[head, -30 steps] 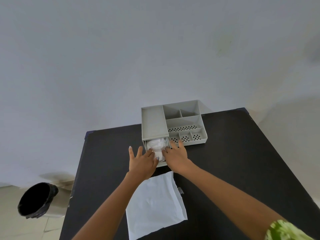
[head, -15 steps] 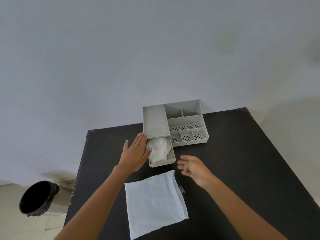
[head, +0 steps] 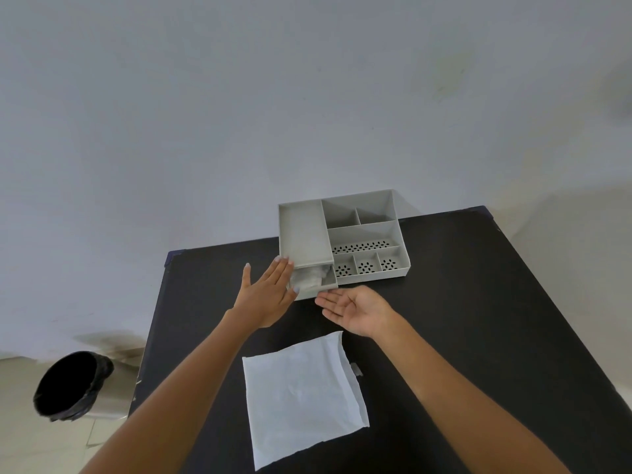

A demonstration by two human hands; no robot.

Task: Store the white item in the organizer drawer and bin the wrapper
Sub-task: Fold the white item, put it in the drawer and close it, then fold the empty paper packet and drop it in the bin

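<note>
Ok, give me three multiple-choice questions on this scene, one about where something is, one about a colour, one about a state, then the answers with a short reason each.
1. Where does the white wrapper lie?
A. in the bin
B. flat on the table, nearer the person than the organizer
C. inside the drawer

2. What colour is the table?
A. black
B. white
C. brown wood

3. How does the organizer drawer stand?
A. pushed fully shut
B. lifted out onto the table
C. partly open with the white item inside

Answers:
1 B: the wrapper is spread on the tabletop in front of the grey organizer, while the bin stands on the floor to the left.
2 A: the surface is black all over.
3 C: the drawer sticks out from the organizer's front, the white item shows in it, and the left hand and right hand are open beside it.
</note>
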